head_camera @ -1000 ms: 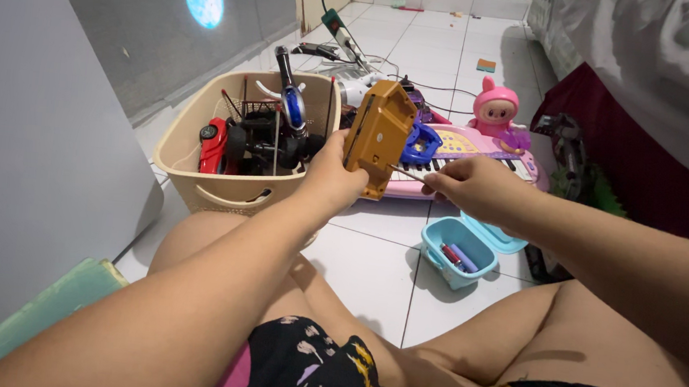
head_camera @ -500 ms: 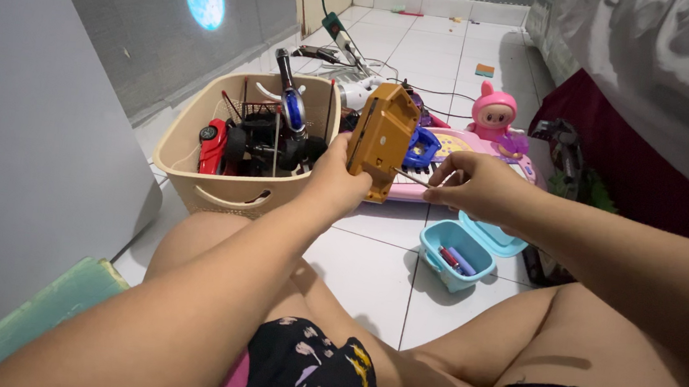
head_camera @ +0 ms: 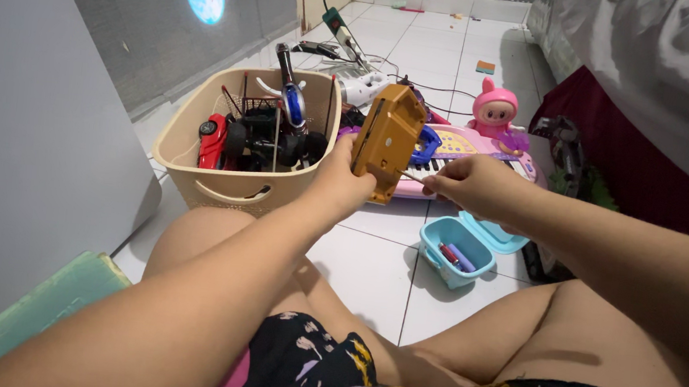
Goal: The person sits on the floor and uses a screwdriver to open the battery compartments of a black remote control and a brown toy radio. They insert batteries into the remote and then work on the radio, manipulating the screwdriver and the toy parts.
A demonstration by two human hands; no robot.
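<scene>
Yellow-brown toy (head_camera: 387, 139) sits upright in the left hand (head_camera: 344, 181), fingers clamped on it, while the right hand (head_camera: 472, 185) pinches a thin tool (head_camera: 413, 176) against it, near the beige basket (head_camera: 231, 195).

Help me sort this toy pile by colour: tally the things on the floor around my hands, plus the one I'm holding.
Yellow-brown: 1, toy part in left hand, right hand beside it
Beige: 1, basket
Pink: 2, toy keyboard, doll
Light blue: 1, open box
Total: 5

The yellow toy (head_camera: 389, 139) hides part of the pink keyboard (head_camera: 471, 151); basket (head_camera: 239, 196) contents unclear.
</scene>
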